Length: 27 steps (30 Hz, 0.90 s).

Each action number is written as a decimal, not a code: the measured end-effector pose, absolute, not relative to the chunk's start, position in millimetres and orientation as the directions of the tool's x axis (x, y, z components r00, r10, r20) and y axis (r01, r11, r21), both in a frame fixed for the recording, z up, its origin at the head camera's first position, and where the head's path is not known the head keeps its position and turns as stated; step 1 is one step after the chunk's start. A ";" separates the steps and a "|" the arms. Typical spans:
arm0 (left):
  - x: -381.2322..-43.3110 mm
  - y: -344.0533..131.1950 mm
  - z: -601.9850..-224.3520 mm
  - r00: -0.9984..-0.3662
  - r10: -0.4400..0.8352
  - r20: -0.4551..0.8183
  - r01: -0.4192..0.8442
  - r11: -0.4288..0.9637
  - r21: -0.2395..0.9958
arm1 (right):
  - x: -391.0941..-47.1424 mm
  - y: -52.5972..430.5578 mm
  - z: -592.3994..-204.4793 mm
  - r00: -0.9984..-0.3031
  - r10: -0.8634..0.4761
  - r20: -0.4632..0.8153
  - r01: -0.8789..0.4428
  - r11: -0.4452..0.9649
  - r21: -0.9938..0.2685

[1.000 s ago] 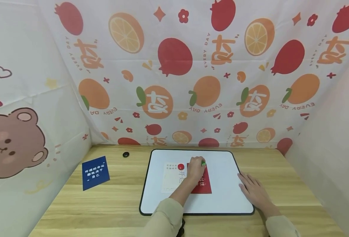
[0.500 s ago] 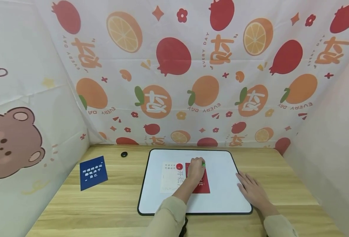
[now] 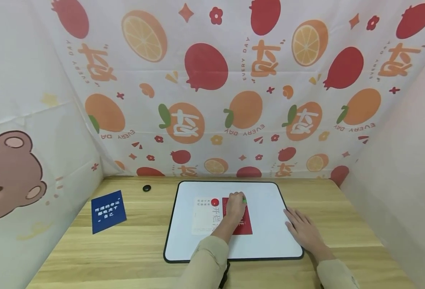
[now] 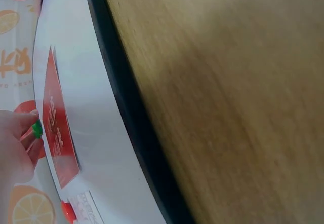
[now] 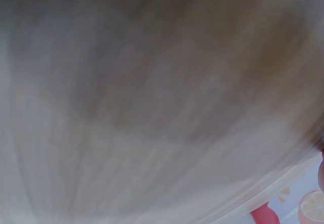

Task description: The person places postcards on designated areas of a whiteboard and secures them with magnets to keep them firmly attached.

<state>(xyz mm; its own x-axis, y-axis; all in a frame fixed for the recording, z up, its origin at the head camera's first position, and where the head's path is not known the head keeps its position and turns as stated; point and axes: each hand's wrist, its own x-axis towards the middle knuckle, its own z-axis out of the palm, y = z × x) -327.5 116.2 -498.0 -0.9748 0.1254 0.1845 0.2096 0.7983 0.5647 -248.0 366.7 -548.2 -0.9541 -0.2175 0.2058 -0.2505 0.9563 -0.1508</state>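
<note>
A white magnetic board (image 3: 270,241) with a black rim lies on the wooden table. On it lie a white card (image 3: 201,216), pinned by a round red magnet (image 3: 215,202), and a red card (image 3: 244,226) that overlaps it. My left hand (image 3: 241,200) pinches a small green magnet (image 3: 244,200) at the red card's top edge. The left wrist view shows the same green magnet (image 4: 36,128) between the fingers (image 4: 31,138), over the red card (image 4: 56,133). My right hand (image 3: 300,230) lies flat, fingers straight, on the board's right edge. The right wrist view is only blurred wood.
A blue card (image 3: 108,210) with white writing lies on the table left of the board. A small black magnet (image 3: 146,188) sits near the back edge. Printed cloth walls close in the table (image 3: 126,257) on the left, back and right.
The head camera has drifted, so everything sits a little further left in view. The left hand stays on the green magnet and the right hand stays flat.
</note>
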 end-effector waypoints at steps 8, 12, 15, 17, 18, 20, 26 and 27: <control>-327.2 110.9 -502.5 -0.976 0.117 0.186 0.206 0.784 0.585 | -250.9 363.4 -549.0 -0.959 -0.208 0.192 -0.237 0.960 -0.149; -326.4 109.4 -503.8 -0.977 0.115 0.180 0.201 0.783 0.588 | -251.0 362.7 -549.5 -0.959 -0.209 0.189 -0.238 0.961 -0.141; -326.6 108.5 -504.4 -0.977 0.124 0.175 0.205 0.776 0.597 | -250.1 362.6 -549.5 -0.960 -0.210 0.186 -0.237 0.961 -0.140; -327.1 108.0 -504.8 -0.977 0.129 0.168 0.206 0.771 0.603 | -249.4 362.8 -548.8 -0.958 -0.213 0.191 -0.242 0.960 -0.139; -327.4 107.8 -505.0 -0.977 0.133 0.167 0.208 0.770 0.604 | -249.1 363.0 -548.3 -0.957 -0.215 0.196 -0.244 0.960 -0.137; -327.6 107.3 -505.2 -0.976 0.139 0.165 0.212 0.763 0.611 | -248.6 363.7 -547.4 -0.954 -0.218 0.205 -0.248 0.960 -0.130; -324.7 103.5 -500.1 -0.980 0.125 0.152 0.196 0.701 0.686 | -248.6 366.5 -548.4 -0.953 -0.223 0.206 -0.251 0.960 -0.125; -323.6 102.5 -498.4 -0.981 0.117 0.152 0.191 0.683 0.705 | -248.9 367.1 -549.1 -0.953 -0.223 0.204 -0.251 0.960 -0.123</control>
